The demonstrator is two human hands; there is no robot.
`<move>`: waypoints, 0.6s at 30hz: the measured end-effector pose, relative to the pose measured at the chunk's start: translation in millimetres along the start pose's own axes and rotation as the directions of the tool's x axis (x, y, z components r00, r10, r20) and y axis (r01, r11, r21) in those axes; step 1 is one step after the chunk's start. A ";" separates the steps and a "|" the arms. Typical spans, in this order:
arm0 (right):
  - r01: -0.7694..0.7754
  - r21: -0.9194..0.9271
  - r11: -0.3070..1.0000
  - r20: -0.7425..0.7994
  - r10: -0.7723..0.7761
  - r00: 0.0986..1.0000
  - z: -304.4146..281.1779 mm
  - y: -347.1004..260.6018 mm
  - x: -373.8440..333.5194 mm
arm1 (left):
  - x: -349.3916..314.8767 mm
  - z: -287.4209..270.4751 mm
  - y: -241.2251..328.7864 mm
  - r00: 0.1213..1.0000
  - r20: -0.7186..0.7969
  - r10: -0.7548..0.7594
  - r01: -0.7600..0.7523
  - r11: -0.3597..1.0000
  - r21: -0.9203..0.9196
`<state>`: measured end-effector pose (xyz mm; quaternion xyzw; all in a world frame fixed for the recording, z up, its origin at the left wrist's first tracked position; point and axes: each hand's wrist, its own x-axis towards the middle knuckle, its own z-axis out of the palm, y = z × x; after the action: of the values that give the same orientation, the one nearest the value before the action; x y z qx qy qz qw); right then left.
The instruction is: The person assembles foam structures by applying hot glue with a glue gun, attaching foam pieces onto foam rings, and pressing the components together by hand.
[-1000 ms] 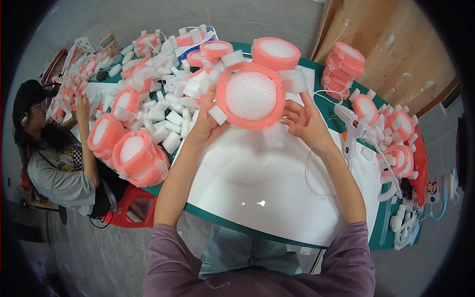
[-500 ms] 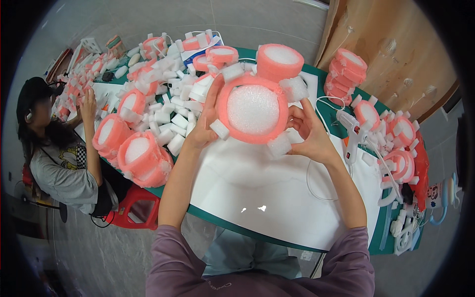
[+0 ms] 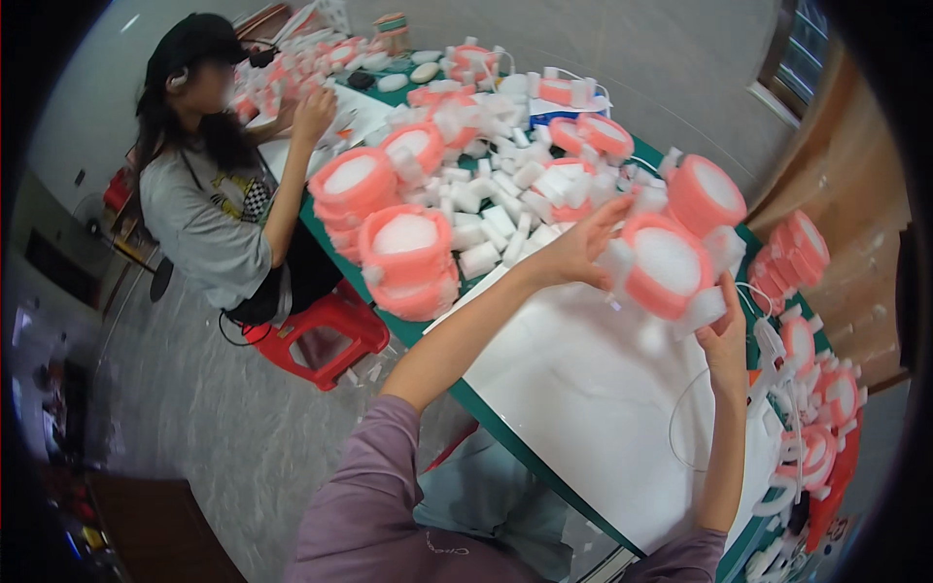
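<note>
Between my hands is a round foam piece (image 3: 668, 264), a pink rim around a white foam disc with white foam blocks at its edge. My left hand (image 3: 586, 249) grips its left side, fingers bent by the white block there. At the lower right, my right hand (image 3: 724, 335) holds it, with the thumb against another white block. The piece is above a white sheet (image 3: 583, 389) on the green table, and just behind it is a larger pink-rimmed foam piece (image 3: 707, 192).
White foam blocks (image 3: 491, 219) are heaped left of my hands, beside stacked pink foam rings (image 3: 408, 262). More pink rings (image 3: 792, 257) and a white glue gun (image 3: 768, 345) with a cord are at right. A co-worker (image 3: 209, 194) sits at left near a red stool (image 3: 326, 335).
The view has swung left, so the table now appears slanted and further right. Both hands still hold the foam piece.
</note>
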<state>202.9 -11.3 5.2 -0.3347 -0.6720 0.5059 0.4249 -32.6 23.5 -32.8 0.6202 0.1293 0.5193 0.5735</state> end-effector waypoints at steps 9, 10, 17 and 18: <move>-0.037 -0.046 0.998 -0.146 0.030 0.989 -3.8 13.1 -12.6 | -4.0 18.0 8.2 0.994 0.015 -0.111 0.112 0.991 -0.076; -0.039 -0.049 0.998 -0.145 0.032 0.989 -4.0 18.8 -16.7 | -4.1 20.2 11.9 0.981 0.041 -0.187 0.189 0.980 -0.053; -0.015 0.055 0.998 -0.245 0.028 0.969 -8.5 58.5 -48.9 | -3.1 20.3 4.8 0.941 0.123 -0.315 0.282 0.931 0.230; -0.018 0.055 0.998 -0.246 0.031 0.969 -5.5 58.8 -50.2 | -5.9 21.1 2.1 0.942 0.116 -0.315 0.276 0.924 0.264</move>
<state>229.9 -37.8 -62.4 -0.3921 -0.5964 0.4829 0.5072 -19.3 6.2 -29.9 0.6980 0.2389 0.3567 0.5731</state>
